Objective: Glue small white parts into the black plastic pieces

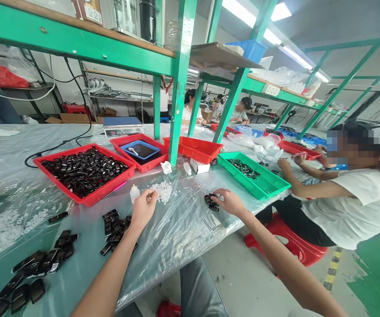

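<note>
Left hand: the left hand (145,207) has thumb and fingertips drawn in close together by the little pile of white bits (163,191). Honestly can't tell if anything's pinched in there.
Right hand: the right hand (228,201) is half open, fingertips at a small cluster of glossy black parts (212,202) on the plastic-covered table. Can't tell if it's actually got hold of one.
Big red tray: the left red tray (105,190) is heaped with loads of glossy black pieces (84,169).
Tray in a tray: a second red tray (151,165) behind it has a blue tray (143,157) sitting inside, with a white spoon-like thing (132,151) in that.
Red tray by the post: a third red tray (199,154) stands partly behind the green post (178,88), bare red showing inside.
Green tray: dark little parts (244,168) piled toward the far end of the green tray (269,193), bare green nearer the co-worker (355,198).
Bottle: small white bottle (134,193) with a yellowish tip, just beyond the left hand.
Loose stuff: more black parts (111,223) lie beside the left forearm.
</note>
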